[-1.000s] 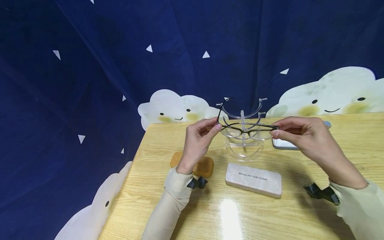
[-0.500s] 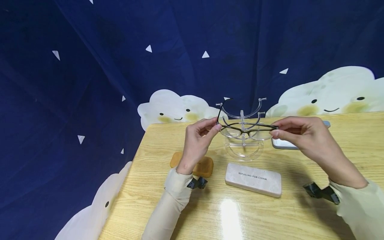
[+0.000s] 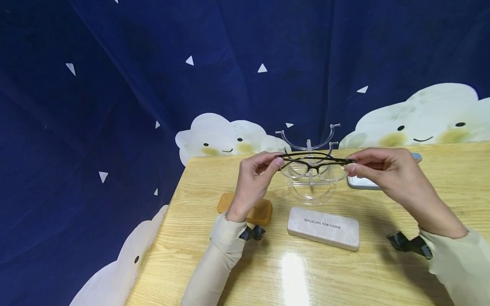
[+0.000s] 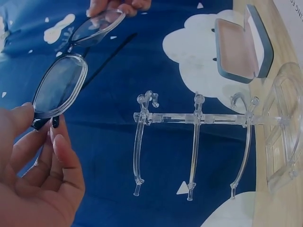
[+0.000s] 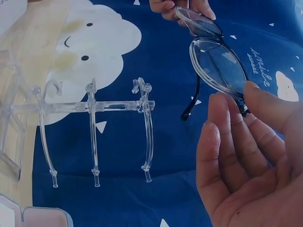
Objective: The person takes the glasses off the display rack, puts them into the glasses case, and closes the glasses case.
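Observation:
A pair of black half-rim glasses is held up in the air between both hands, with its clear lenses toward me. My left hand pinches the left corner of the frame between thumb and fingers. At the opposite corner, my right hand has a similar thumb-and-finger pinch. Both dark temples now lie across behind the front in the head view. In the left wrist view, one lens shows close above the fingers. Behind the glasses rises a clear display stand with curved arms and nothing hung on them.
A pale case printed "REFUELING FOR CHINA" lies in front of the stand. An orange case sits partly behind the left wrist. Past the right hand lies an open blue-grey case. A dark blue curtain hangs behind the wooden table.
The left temple stood raised earlier and is now folded down behind the lenses. Both hands keep their grip and have hardly moved.

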`<state>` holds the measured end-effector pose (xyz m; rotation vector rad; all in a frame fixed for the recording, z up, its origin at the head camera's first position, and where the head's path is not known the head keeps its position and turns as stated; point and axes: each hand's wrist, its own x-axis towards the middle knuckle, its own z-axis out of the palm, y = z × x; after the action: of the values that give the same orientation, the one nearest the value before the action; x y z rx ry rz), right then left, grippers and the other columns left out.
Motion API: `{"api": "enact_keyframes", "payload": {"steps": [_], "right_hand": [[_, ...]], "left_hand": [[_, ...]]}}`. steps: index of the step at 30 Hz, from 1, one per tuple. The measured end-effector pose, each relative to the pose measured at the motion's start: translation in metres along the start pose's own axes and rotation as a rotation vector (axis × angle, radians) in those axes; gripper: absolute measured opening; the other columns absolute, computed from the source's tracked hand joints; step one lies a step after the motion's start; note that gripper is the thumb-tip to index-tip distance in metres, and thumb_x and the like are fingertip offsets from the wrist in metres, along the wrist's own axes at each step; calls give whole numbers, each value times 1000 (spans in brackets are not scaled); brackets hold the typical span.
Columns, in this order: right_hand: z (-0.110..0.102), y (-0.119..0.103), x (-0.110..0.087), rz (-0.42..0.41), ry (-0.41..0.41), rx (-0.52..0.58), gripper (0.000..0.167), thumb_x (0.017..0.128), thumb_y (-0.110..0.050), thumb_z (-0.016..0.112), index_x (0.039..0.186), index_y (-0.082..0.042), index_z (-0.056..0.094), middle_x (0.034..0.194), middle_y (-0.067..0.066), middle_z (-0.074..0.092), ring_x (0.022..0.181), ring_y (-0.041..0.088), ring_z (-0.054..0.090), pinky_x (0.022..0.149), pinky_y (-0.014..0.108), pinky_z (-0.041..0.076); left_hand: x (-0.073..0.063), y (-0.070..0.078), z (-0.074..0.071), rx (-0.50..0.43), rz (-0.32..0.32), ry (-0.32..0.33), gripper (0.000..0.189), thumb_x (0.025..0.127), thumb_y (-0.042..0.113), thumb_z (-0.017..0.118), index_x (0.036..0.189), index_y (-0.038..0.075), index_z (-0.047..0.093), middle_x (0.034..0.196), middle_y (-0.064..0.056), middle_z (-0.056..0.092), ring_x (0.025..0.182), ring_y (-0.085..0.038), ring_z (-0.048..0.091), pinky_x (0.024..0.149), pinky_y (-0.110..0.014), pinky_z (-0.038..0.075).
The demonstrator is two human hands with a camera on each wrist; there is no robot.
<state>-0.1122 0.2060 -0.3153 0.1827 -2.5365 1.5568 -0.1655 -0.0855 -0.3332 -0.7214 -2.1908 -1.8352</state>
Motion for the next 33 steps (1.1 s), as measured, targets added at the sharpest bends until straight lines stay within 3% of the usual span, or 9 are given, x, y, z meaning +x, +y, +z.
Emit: {"api": "enact_keyframes", "payload": {"steps": [12, 17, 21, 28, 33], "right_hand": [[-11, 9, 6, -16, 2, -56, 22, 99, -17, 74, 117, -5, 73, 83, -18, 76, 74, 3, 73, 67, 14, 57], [-18, 11, 7, 35, 9, -84, 25, 100, -23, 72, 121, -9, 72, 85, -19, 76, 76, 2, 72, 69, 13, 55], [-23, 15, 10, 40, 38, -26, 22, 99, -20, 74, 119, -11, 74, 88, -21, 77, 77, 0, 73, 69, 14, 57], [-35, 25, 10, -5, 137, 69, 22, 98, -13, 73, 120, -10, 75, 91, -22, 77, 75, -2, 73, 67, 12, 57], [-45, 33, 11, -3, 223, 86, 22, 98, -13, 74, 119, -11, 76, 88, -25, 77, 70, -2, 72, 66, 10, 55]], "left_hand": [[-1, -3, 9, 3, -44, -27, 16, 98, 13, 73, 102, -1, 77, 94, -21, 77, 74, -2, 66, 71, -19, 57], [2, -5, 17, 25, -59, -4, 18, 98, 16, 74, 103, 0, 79, 93, -19, 79, 75, -20, 74, 70, -23, 61], [10, -6, 25, 70, -6, 46, 18, 96, 15, 76, 102, -2, 80, 89, -18, 80, 75, -32, 77, 69, -25, 63], [26, 1, 49, 245, 93, 133, 20, 94, 21, 80, 100, 2, 82, 85, -10, 82, 68, -11, 76, 63, -15, 58], [33, 7, 68, 310, 118, 161, 21, 94, 22, 80, 101, 2, 83, 87, -9, 82, 70, -10, 78, 63, -8, 53]]}}
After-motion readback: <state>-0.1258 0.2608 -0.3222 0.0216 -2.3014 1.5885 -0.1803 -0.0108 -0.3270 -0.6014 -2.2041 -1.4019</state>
